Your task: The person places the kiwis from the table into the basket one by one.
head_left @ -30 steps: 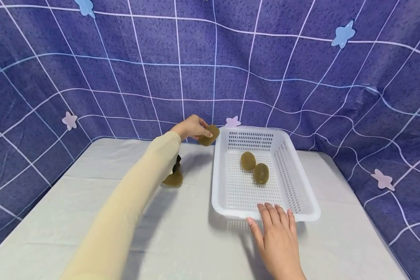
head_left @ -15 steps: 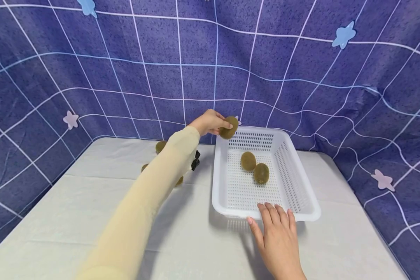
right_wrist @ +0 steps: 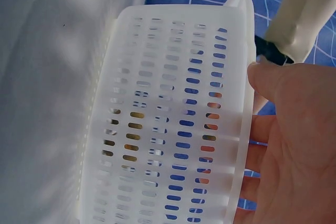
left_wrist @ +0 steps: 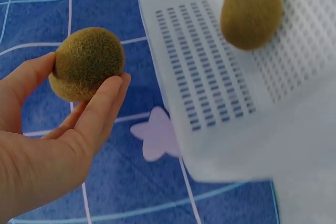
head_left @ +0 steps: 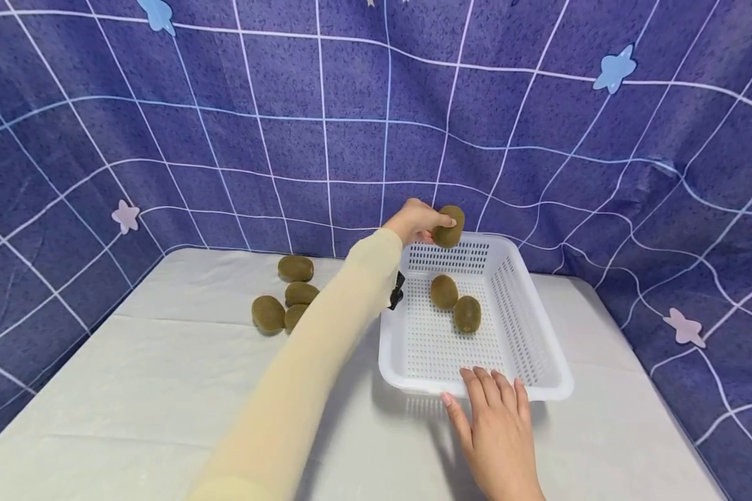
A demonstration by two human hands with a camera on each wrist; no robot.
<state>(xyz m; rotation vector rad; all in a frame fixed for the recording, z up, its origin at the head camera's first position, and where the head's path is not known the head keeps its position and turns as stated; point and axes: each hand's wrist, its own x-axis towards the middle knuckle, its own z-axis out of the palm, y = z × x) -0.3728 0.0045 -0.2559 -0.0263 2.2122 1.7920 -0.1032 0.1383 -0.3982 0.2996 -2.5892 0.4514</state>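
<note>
Between thumb and fingertips my left hand [head_left: 413,220] pinches a brown fuzzy kiwi [head_left: 449,227], held above the far rim of a white perforated plastic basket [head_left: 407,381]. The left wrist view has this kiwi [left_wrist: 86,64] off to the side of the basket wall [left_wrist: 202,72]. Inside the basket lie two kiwis, one at the left [head_left: 443,292] and one at the right [head_left: 466,314], side by side. My right hand [head_left: 500,431] grips the near rim. In the right wrist view, its thumb is at the rim and fingertips show through the wall slots.
Several loose kiwis [head_left: 268,314] sit grouped on the white-covered table [head_left: 163,390] left of the basket, one partly hidden by the left sleeve [head_left: 326,348]. A purple gridded cloth [head_left: 276,139] with star shapes hangs behind the table.
My left hand has carried the kiwi rightward, from left of the basket to over its far rim. The loose kiwis have come out from behind the sleeve. My right hand has stayed put.
</note>
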